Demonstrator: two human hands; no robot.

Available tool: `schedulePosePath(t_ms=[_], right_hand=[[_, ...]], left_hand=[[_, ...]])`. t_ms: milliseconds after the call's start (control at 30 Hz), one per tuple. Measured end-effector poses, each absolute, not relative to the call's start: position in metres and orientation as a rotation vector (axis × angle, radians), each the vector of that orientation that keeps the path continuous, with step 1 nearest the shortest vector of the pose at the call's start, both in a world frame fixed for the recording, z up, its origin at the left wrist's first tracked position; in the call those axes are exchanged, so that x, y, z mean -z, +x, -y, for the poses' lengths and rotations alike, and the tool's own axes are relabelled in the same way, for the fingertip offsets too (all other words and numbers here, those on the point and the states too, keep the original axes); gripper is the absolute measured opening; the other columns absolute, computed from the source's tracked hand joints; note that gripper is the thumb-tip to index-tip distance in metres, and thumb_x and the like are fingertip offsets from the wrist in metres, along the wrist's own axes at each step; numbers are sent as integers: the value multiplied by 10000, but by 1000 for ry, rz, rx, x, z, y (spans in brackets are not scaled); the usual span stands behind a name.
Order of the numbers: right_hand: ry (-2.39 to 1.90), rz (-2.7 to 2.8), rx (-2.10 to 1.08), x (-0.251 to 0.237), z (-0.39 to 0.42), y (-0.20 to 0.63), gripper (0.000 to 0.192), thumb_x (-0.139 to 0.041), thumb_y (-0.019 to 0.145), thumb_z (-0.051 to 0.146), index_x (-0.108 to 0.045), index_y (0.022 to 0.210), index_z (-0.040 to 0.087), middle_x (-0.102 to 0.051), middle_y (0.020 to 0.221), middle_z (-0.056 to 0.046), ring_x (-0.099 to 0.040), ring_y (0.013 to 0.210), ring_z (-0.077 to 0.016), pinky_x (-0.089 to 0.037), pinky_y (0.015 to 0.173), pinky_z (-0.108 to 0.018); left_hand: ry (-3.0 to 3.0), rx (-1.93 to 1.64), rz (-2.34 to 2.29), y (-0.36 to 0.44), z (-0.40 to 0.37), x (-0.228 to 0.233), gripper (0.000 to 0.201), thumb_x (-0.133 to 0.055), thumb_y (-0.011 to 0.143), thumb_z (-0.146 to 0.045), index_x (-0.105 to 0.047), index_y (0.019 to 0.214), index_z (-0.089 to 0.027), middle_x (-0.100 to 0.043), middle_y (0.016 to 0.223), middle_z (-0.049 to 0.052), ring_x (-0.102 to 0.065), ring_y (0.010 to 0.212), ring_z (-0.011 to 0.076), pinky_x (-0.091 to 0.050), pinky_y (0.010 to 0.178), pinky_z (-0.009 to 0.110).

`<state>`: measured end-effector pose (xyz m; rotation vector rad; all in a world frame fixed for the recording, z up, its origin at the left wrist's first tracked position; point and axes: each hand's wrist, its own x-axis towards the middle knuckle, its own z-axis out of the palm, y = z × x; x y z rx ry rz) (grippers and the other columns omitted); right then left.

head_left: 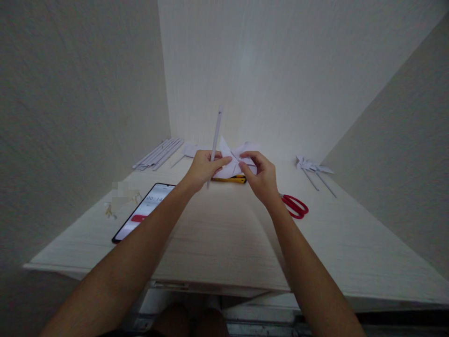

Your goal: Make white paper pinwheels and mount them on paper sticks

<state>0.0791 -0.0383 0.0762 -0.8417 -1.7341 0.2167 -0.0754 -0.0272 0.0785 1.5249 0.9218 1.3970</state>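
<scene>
A white paper pinwheel (229,154) is held between my two hands above the middle of the table. My left hand (206,167) is closed, its thumb on the pinwheel's left blade. A thin rolled-paper stick (216,128) stands nearly upright in the same hand. My right hand (258,173) pinches near the pinwheel's centre with thumb and forefinger; whether a small part sits between those fingertips is too small to make out. Under the hands lies a yellow and black tool (229,179), perhaps a cutter, partly hidden.
Rolled-paper sticks (159,153) lie at the back left, near folded white paper (190,150). A phone (145,210) showing a timer is by my left forearm. Red-handled scissors (295,206) lie right of my right wrist. Finished pinwheels (309,164) on sticks rest at the far right.
</scene>
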Motion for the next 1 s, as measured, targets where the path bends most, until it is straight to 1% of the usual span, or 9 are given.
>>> schedulePosePath(t_ms=[200,400,633,800,1000], right_hand=[[-874,1719,-211,-77,39,79,118,-511,739,235,-581,819,184,-619,793,-22,-565,728,-139,-444,697,-283],[-869,1731,-207,-78,41,77,94,-524,736,212,-577,808,181,-620,780,-18,-562,713,-131,-440,676,-264],[-869,1744,-153,-78,41,76,103,-521,745,219,-582,818,183,-623,835,-39,-567,793,-153,-435,748,-304],[-865,1758,-139,-78,41,76,121,-523,743,196,-590,843,181,-626,867,-50,-569,823,-158,-432,769,-308],[-889,1748,-120,-78,39,80,110,-531,732,187,-601,816,173,-635,841,-47,-577,808,-159,-434,761,-307]], left_hand=[[1518,-1413,-923,-74,28,-78,267,-666,612,-361,-578,569,-113,-382,417,-56,-302,382,26,-181,386,188],[1361,-1467,-848,-69,24,-71,271,-696,570,-341,-629,665,-96,-504,518,-18,-403,447,43,-268,436,185],[1331,-1488,-867,-66,26,-71,271,-692,579,-351,-614,643,-100,-451,481,-42,-355,425,32,-236,422,184],[1339,-1466,-859,-67,28,-72,289,-698,570,-363,-606,644,-100,-460,488,-39,-365,434,35,-252,430,185],[1433,-1351,-842,-70,29,-75,289,-721,539,-339,-597,632,-95,-495,525,-23,-395,469,44,-271,446,183]])
